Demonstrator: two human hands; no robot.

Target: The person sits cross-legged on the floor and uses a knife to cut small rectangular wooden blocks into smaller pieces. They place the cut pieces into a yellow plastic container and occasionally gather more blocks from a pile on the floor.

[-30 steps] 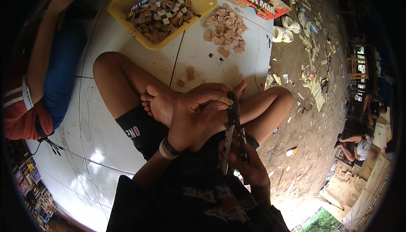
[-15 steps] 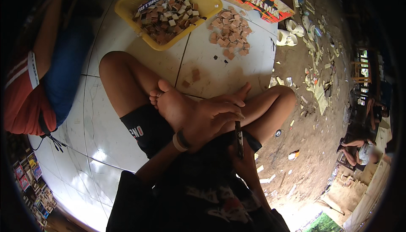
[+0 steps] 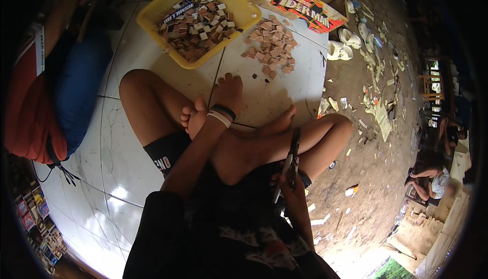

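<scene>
My left hand reaches down to the white tiled floor beyond my crossed legs, palm down. Its fingers bend away under the knuckles, so whatever may be beneath them is hidden. Two bands circle that wrist. In front of my right thigh, my right hand is closed round a long, narrow dark tool with pale patches, its upper end pointing away from me. Beyond my left hand lies a heap of small brown square pieces. A yellow basin to its left holds many similar pieces, some showing white faces.
A red printed cardboard box stands at the far right of the tiles. Next to it, white cups rest on the dirt ground among scattered scraps. At the left sits another person in red clothing. Further people are at the far right.
My left hand has moved away from the tool and forward onto the floor where loose brown pieces lay. The tool in my right hand has shifted slightly and shows more of its length.
</scene>
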